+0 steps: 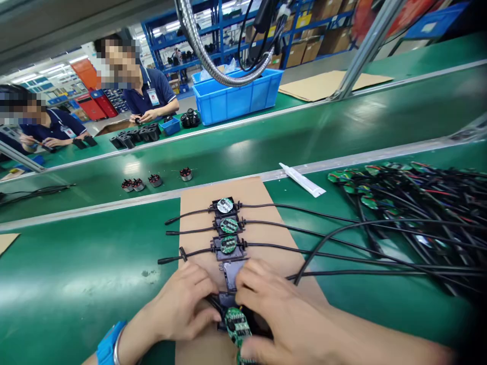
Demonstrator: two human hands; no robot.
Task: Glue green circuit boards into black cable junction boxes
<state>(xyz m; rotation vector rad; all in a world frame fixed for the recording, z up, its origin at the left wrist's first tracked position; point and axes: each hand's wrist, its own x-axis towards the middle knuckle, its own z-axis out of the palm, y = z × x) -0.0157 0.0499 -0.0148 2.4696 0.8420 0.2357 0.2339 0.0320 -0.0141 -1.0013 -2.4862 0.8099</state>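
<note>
My left hand (186,304) and my right hand (274,309) meet over a black plastic housing (228,300) at the near end of a brown cardboard sheet (262,195). Both hands are closed around it, fingers curled. A round green circuit board (236,323) lies in the housing between my fingers. An empty black housing (233,271) sits just beyond my fingertips. Further up the sheet three housings with green boards (228,225) lie in a row, each with black cables running left and right.
A big heap of black cables with green boards (411,203) fills the right of the green bench. A white tube (302,180) lies by the conveyor edge. Small motor parts (154,180) ride the belt. Two seated people work across it, near a blue bin (236,96).
</note>
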